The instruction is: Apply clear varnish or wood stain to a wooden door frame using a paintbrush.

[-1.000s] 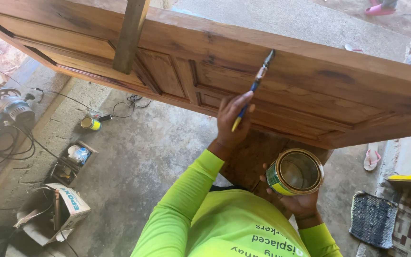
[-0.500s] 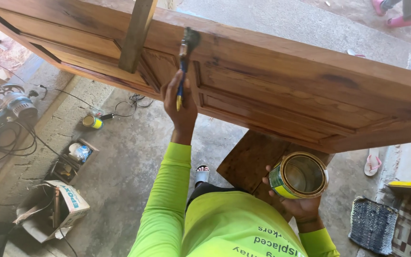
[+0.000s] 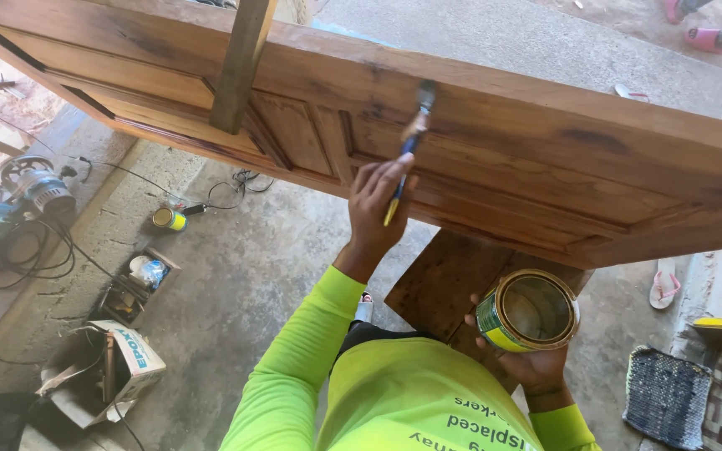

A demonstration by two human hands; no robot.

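Note:
My left hand [image 3: 378, 205] holds a paintbrush [image 3: 412, 138] with a blue and yellow handle. Its bristles press on the upper rail of a large brown wooden panelled door [image 3: 545, 159] that lies flat in front of me. My right hand [image 3: 532, 367] grips an open round tin [image 3: 528, 311] with a green and yellow side, held below the door's near edge. The sleeves on both arms are bright lime green.
A wooden post [image 3: 244, 63] crosses the door. A brown board [image 3: 440, 280] lies under it. On the concrete floor at left are a circular saw [image 3: 31, 188] with cables, a small tin [image 3: 169, 219] and cardboard boxes [image 3: 119, 359]. A mat [image 3: 666, 397] and sandal [image 3: 663, 284] lie right; another person's feet [image 3: 704, 33] show top right.
My left hand swung the brush left across the door panels, then back right onto the upper rail. The tin in my right hand stayed in about the same place.

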